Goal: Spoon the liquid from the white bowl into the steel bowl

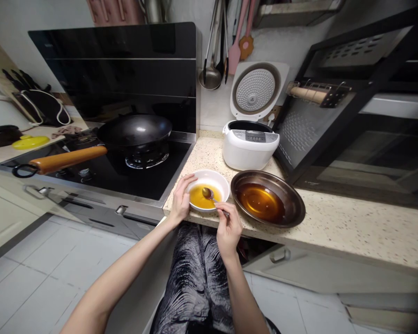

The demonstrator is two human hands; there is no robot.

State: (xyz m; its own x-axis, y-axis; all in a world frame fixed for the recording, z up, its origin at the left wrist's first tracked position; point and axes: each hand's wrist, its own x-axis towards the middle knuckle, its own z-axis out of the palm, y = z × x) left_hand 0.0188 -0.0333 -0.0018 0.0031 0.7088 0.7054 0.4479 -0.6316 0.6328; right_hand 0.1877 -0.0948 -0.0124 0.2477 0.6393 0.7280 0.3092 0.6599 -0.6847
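A white bowl with yellow liquid in it stands near the counter's front edge. My left hand grips the bowl's left rim, thumb outside and fingers along the edge. Between the fingers of my right hand is the handle of a metal spoon, whose head lies in the yellow liquid. Just right of the bowl sits a wide dark metal basin holding amber-brown liquid.
Behind the bowls a white rice cooker has its lid raised. At left, a black wok rests on the gas stove, its wooden handle pointing toward the front. A dark-framed rack borders the right. Utensils hang on the wall.
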